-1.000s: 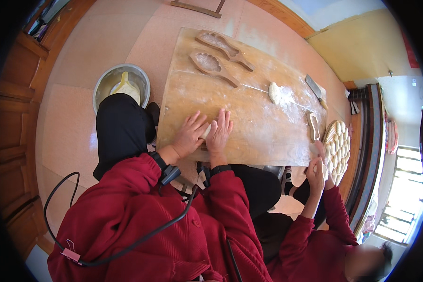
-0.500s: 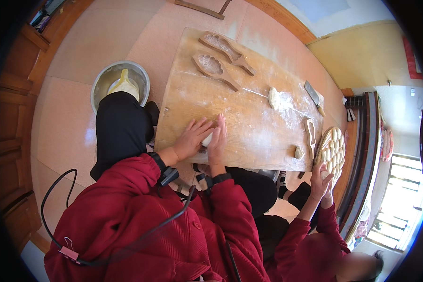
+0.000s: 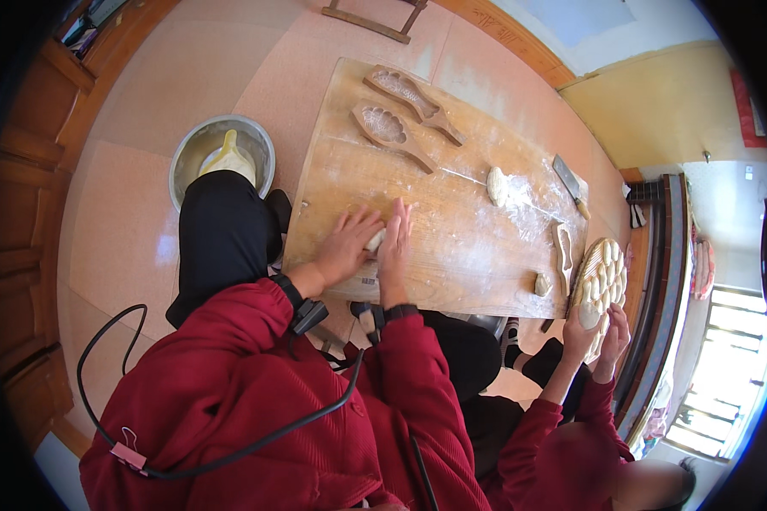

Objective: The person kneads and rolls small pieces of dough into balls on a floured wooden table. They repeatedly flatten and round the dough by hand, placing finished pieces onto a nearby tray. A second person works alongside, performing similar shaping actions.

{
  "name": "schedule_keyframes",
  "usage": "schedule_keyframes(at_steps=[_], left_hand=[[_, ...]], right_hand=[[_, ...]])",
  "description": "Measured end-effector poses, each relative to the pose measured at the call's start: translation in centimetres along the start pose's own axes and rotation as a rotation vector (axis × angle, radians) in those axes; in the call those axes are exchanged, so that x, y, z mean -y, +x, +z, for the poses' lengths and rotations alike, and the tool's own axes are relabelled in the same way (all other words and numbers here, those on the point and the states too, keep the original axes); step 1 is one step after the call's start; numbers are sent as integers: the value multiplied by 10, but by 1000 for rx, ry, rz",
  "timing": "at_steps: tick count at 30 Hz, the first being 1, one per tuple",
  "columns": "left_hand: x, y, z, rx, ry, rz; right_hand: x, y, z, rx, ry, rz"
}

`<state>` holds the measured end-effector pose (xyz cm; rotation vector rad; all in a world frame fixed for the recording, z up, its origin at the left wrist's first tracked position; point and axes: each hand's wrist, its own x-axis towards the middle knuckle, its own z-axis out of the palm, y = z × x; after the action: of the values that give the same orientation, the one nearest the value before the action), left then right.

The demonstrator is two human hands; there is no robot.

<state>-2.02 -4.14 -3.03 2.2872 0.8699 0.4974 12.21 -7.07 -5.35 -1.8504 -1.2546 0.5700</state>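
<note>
Near the front left of the floured board, a small piece of white dough (image 3: 374,241) is pressed between my two hands. My left hand (image 3: 347,247) lies against its left side, fingers stretched forward and slightly apart. Along its right side stands my right hand (image 3: 394,255) on edge, with long, nearly straight fingers. Most of the dough is hidden by the hands. Farther along the wooden board (image 3: 452,230) are two carved wooden molds (image 3: 383,126) and a larger lump of dough (image 3: 497,185).
A cleaver (image 3: 569,183), a slim wooden mold (image 3: 563,255) and a small dough piece (image 3: 542,284) lie at the right. Beside them, a co-worker's hands (image 3: 601,336) hold a dough piece over a woven tray (image 3: 594,255) of shaped dough. A metal basin (image 3: 179,162) stands left.
My hands have shifted slightly on the dough, still on either side of it. The co-worker's hands have moved apart, showing a pale flattened dough piece. The view has tilted a little.
</note>
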Motion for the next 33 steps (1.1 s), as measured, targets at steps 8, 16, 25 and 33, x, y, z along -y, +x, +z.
schedule_keyframes(at_steps=[8,16,25,33], left_hand=[[0,-9,5,-131,-10,-78],[-1,-2,-1,-35,-14,-21],[3,-8,7,-101,-193,17],[29,13,-41,-593,-797,-319]], right_hand=[[7,-2,6,-139,-498,-73],[3,3,7,11,-94,-89],[2,-15,2,-12,-49,-135],[15,-28,-34,-49,-24,132]])
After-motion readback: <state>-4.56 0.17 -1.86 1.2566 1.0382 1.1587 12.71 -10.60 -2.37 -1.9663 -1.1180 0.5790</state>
